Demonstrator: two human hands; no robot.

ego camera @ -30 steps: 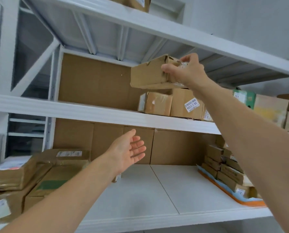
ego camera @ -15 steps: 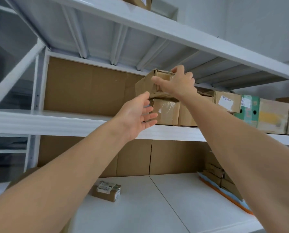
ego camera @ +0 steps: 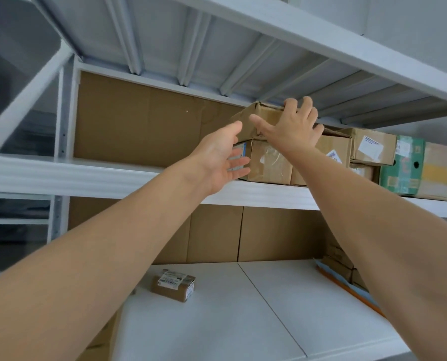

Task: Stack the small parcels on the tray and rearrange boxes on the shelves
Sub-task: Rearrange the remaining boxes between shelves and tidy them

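A worn cardboard box [ego camera: 265, 118] sits on top of a taped brown box [ego camera: 269, 165] on the middle shelf [ego camera: 87, 173]. My right hand [ego camera: 292, 128] lies flat against the upper box's front, fingers spread and fingertips over its top edge. My left hand [ego camera: 219, 157] is open, palm turned right, beside the left end of the lower box, holding nothing. A small labelled parcel [ego camera: 174, 284] lies alone on the lower shelf [ego camera: 217, 321]. Mostly hidden behind my right arm, the orange-edged tray [ego camera: 347, 287] holds stacked small parcels [ego camera: 338, 256].
More brown boxes [ego camera: 373, 149] and a green printed box [ego camera: 402, 168] line the middle shelf to the right. The shelf above hangs low over the top box. Cardboard sheets back both shelves. The middle shelf's left part holds nothing.
My right hand carried the worn box inward and set it on the taped box, then spread flat on it. My left hand rose from below to the stack's left end.
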